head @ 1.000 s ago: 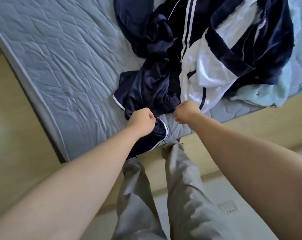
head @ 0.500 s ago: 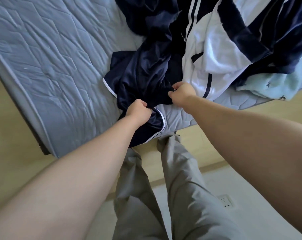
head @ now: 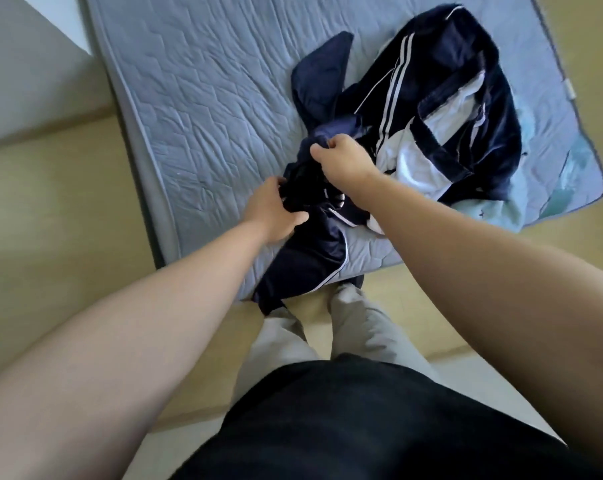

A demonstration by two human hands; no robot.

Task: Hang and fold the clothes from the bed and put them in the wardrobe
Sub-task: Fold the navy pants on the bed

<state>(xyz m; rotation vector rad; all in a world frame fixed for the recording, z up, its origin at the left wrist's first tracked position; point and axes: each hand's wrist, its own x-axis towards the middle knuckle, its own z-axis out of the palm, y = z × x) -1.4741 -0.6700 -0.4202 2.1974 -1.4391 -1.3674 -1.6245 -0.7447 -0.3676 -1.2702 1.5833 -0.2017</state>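
One left hand [head: 271, 212], one right hand [head: 345, 163], one bed [head: 196, 109], one clothes pile [head: 466, 84].

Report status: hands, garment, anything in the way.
Left hand grips the navy garment; right hand grips it farther in. Garment bunched, one end draped over the mattress edge. Clothes pile lies against it, possibly tangled.

Glossy satin navy shorts [head: 307, 261], plush velvety navy jacket [head: 466, 109], matt quilted cloth mattress [head: 203, 98]

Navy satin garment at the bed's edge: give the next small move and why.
Probably lift the navy satin garment clear. The left hand and right hand both grip its bunched fabric, while its far end lies against the navy-and-white jacket on the bed.
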